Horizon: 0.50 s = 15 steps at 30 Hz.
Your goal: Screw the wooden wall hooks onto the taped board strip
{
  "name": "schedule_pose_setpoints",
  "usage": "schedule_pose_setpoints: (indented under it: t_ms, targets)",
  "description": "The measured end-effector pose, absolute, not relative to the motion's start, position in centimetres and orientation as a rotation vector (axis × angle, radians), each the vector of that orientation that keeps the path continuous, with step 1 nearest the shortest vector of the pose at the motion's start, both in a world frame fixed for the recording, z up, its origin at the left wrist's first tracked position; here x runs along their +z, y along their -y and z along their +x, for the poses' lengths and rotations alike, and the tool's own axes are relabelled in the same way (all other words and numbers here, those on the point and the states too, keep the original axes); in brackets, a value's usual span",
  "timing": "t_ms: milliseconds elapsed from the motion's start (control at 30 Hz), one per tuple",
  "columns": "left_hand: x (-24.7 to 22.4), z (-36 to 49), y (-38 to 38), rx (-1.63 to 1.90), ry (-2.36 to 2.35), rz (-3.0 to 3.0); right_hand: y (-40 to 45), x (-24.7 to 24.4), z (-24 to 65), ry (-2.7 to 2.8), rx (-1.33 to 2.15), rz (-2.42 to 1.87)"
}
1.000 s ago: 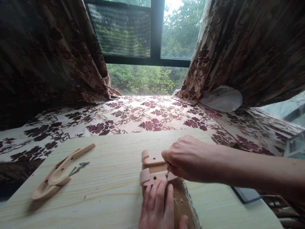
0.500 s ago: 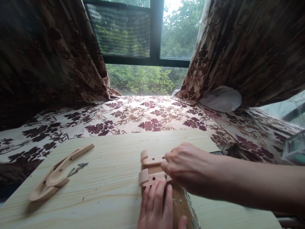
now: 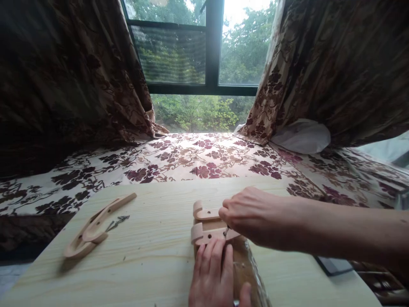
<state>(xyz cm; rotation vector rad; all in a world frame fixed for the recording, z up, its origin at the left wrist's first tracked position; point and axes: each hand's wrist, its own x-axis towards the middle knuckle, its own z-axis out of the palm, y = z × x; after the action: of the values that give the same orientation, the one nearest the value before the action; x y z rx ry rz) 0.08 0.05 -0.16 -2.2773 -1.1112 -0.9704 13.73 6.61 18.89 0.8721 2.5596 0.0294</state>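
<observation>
My left hand (image 3: 212,273) lies with fingers stretched over the brown board (image 3: 240,283), its fingertips pressing on the nearer pale wooden hook (image 3: 217,234). Clear plastic seems to edge the board's right side. My right hand (image 3: 243,211) is a closed fist above that hook. From under it a thin metal shaft (image 3: 226,231), apparently a screwdriver's, slants into a hole in the hook; the handle is hidden in my fist. Behind, a second wooden hook (image 3: 209,213) lies across the board, partly covered by the fist.
Two curved wooden pieces (image 3: 96,230) rest at the left of the pale wooden tabletop (image 3: 153,281), beside several screws (image 3: 118,222). A dark-edged flat object (image 3: 334,265) lies at the right under my forearm. Behind the table is flowered cloth (image 3: 204,160) below a window.
The view has shifted, so the table contents appear farther right. My right fist has lifted slightly off the nearer hook, showing the metal shaft. My left hand stays on the hook.
</observation>
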Motion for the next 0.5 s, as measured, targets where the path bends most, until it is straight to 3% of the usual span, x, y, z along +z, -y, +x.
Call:
schedule_pose_setpoints:
  t_ms: [367,500]
  targets:
    - [0.4,0.3,-0.4,-0.993,1.088,-2.236,-6.6,17.1,13.0,-2.473,-0.008,1.24]
    - [0.6,0.3,-0.2,-1.004,1.104,-2.235,-6.7,17.8,13.1,-2.502,-0.026,1.186]
